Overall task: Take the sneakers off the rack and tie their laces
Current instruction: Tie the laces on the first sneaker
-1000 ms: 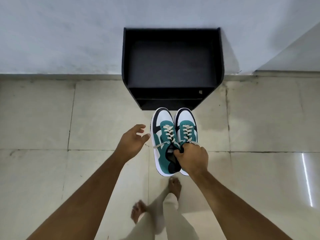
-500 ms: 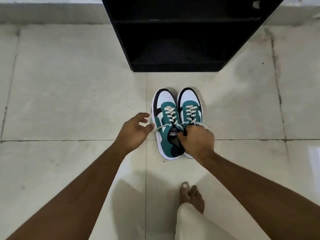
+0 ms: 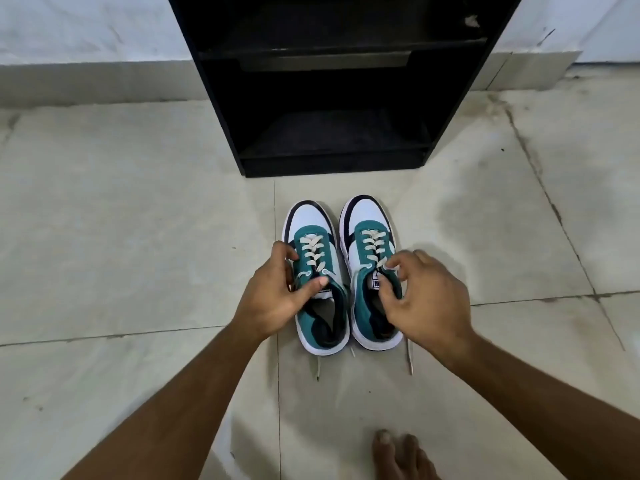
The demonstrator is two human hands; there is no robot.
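Head view, looking down. Left hand pinching the collar and top eyelets of the left teal, white and navy canvas sneaker, thumb pressed on its tongue, probably steadying it for lacing. Right hand half curled, fingertips nipping the cream lace at the tongue of the matching right sneaker. Both sneakers flat on the pale tiled floor, side by side, toes just short of the empty black wooden rack. Laces untied, ends trailing behind the heels. Knuckles hiding the exact grip; rack top cut off.
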